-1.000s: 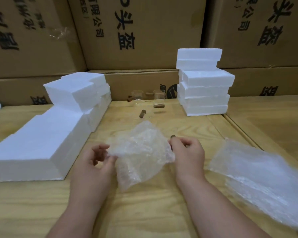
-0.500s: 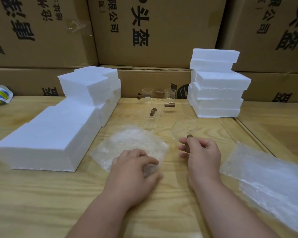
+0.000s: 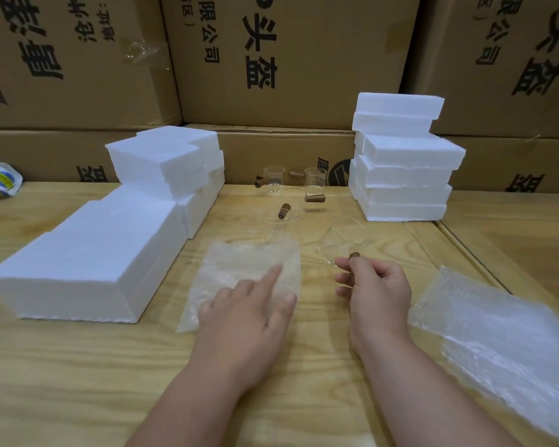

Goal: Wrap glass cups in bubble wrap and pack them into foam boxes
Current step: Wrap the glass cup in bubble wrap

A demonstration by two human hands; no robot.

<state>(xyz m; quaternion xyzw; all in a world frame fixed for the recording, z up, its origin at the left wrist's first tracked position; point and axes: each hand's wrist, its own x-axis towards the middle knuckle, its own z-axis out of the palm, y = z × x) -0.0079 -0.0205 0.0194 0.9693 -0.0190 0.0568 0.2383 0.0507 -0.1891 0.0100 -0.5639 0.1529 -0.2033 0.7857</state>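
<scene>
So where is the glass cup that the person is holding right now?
In the head view, the held glass cup is just right of centre, gripped by its wooden handle in the right hand, beside the bubble wrap sheet under the left hand.

Five glass cups (image 3: 342, 240); two foam stacks (image 3: 400, 162); two hands (image 3: 249, 304).

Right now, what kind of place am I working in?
Probably a warehouse packing station: stacked cardboard cartons form the backdrop, foam boxes are piled on the wooden table, and bubble wrap lies ready.
</scene>
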